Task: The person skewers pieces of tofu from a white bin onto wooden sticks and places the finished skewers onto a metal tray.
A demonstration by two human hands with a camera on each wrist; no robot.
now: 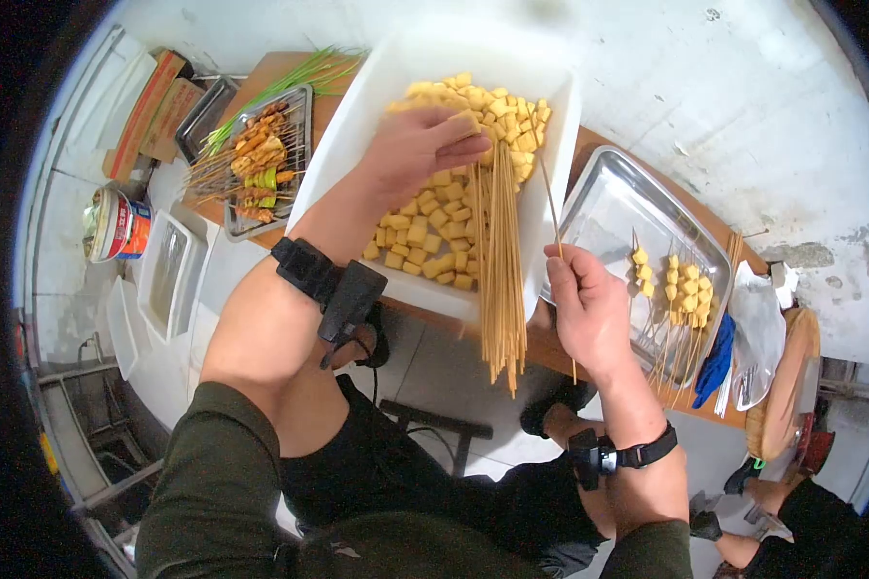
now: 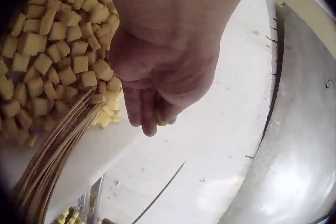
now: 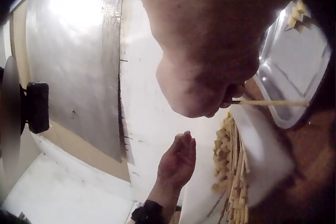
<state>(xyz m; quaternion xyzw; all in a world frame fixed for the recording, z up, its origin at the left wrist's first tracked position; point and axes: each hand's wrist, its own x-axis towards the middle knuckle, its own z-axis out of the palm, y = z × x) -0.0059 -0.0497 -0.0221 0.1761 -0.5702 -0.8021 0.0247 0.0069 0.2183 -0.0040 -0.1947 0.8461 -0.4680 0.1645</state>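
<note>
Yellow food cubes (image 1: 417, 234) fill much of a deep white tub (image 1: 348, 125). Above them is my left hand (image 1: 410, 154), fingers bent together; a bit of a yellow cube (image 2: 161, 123) peeks out at its fingertips in the left wrist view. My right hand (image 1: 586, 304), by the tub's right wall, pinches one thin wooden skewer (image 1: 553, 207) with its bare point slanting up over the tub. In the right wrist view the skewer's lower end (image 3: 278, 103) sticks out of the fist. A thick bundle of skewers (image 1: 502, 270) leans across the tub's near edge, between the hands.
To the right, a metal tray (image 1: 603, 198) bears several skewers threaded with yellow cubes (image 1: 690, 289). A blue cloth (image 1: 714, 362) and clear plastic bag (image 1: 755, 333) lie beside it. At left stands another tray (image 1: 304, 145) with cooked skewers. Another person's arm (image 1: 739, 550) shows lower right.
</note>
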